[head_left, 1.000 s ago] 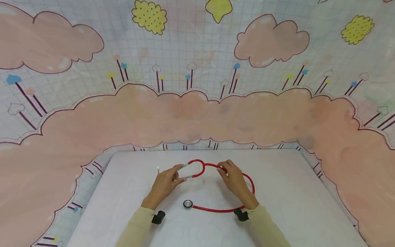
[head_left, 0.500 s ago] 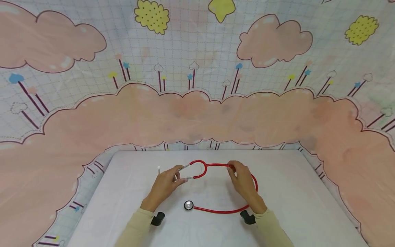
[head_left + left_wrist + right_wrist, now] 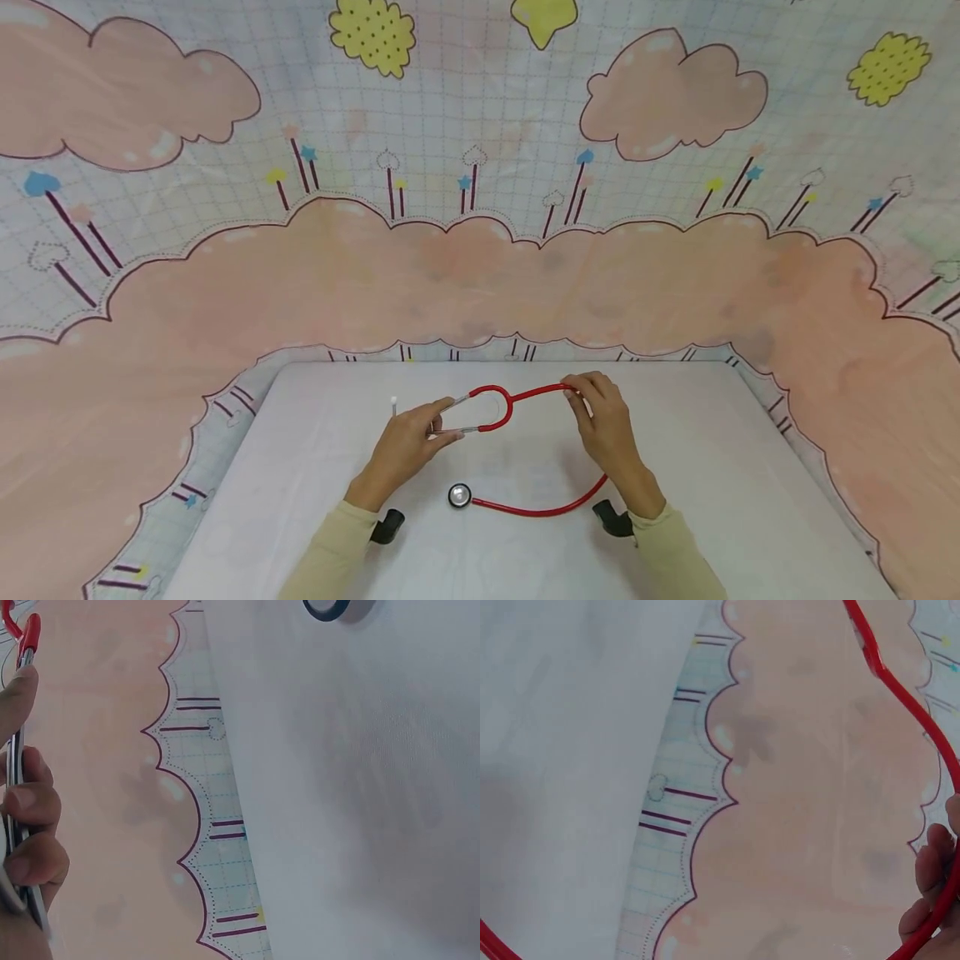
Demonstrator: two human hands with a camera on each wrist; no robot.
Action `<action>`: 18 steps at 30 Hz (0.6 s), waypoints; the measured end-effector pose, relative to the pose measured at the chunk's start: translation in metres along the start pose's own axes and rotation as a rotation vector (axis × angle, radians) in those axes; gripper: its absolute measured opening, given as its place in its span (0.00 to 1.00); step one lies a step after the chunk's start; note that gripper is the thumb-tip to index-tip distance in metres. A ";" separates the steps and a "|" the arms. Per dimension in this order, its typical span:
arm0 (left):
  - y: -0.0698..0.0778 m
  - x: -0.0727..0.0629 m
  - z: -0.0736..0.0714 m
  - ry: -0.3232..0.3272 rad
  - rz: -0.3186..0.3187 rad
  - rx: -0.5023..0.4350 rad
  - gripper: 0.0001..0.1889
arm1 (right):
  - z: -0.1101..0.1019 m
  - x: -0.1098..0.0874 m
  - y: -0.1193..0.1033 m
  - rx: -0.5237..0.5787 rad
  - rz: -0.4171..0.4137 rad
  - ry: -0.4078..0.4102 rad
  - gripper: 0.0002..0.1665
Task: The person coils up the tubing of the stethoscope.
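A red stethoscope [image 3: 510, 409] is stretched between the two hands above a white table. The left hand [image 3: 408, 433] grips its metal ear tubes [image 3: 16, 772], with fingers curled round them in the left wrist view; one white ear tip [image 3: 393, 401] sticks up behind that hand. Farther right, the right hand [image 3: 606, 417] pinches the red tubing [image 3: 538, 392] past the Y-joint, and in the right wrist view its fingers [image 3: 930, 862] lie against the tube. From there the tubing passes behind the right hand and curves back to the round chest piece [image 3: 460, 496], near the table's middle.
The white tabletop [image 3: 300, 467] spreads round the hands. A cloth backdrop [image 3: 480, 283] printed with clouds rises behind it and hangs along both sides. Black wrist cameras [image 3: 387, 527] sit at both sleeves.
The right hand has slid rightward along the tubing, then lifted slightly, drawing the tube straighter between the hands. The left hand has hardly moved and keeps its hold; the chest piece stays nearly in place.
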State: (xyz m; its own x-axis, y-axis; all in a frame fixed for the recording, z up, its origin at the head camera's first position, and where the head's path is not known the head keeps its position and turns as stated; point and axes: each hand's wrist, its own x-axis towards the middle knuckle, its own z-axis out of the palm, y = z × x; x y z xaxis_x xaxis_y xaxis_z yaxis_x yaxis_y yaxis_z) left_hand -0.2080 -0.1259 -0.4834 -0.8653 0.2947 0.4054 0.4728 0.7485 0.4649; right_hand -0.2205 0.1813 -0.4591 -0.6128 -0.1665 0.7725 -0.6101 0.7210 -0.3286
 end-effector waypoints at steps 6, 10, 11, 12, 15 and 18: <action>0.001 -0.002 -0.001 0.012 0.054 0.013 0.27 | -0.004 0.003 -0.001 0.031 -0.037 -0.006 0.14; 0.003 -0.002 -0.002 0.013 0.076 0.021 0.27 | -0.007 0.008 -0.003 0.057 -0.074 -0.014 0.13; 0.004 -0.003 -0.003 0.010 0.079 0.023 0.28 | -0.007 0.010 -0.003 0.060 -0.086 -0.015 0.14; 0.005 -0.003 -0.003 0.007 0.081 0.023 0.28 | -0.008 0.012 -0.004 0.060 -0.101 -0.013 0.14; 0.007 -0.004 -0.005 -0.005 0.081 0.024 0.27 | -0.009 0.017 -0.006 0.078 -0.138 -0.012 0.15; 0.010 -0.005 -0.007 -0.012 0.082 0.024 0.27 | -0.009 0.022 -0.009 0.087 -0.162 -0.017 0.14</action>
State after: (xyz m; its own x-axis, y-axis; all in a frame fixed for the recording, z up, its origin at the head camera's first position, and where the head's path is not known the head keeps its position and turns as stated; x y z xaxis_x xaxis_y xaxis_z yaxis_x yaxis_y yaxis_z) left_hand -0.1983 -0.1240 -0.4753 -0.8256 0.3630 0.4320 0.5386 0.7353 0.4115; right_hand -0.2239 0.1772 -0.4341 -0.5106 -0.2877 0.8103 -0.7424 0.6230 -0.2466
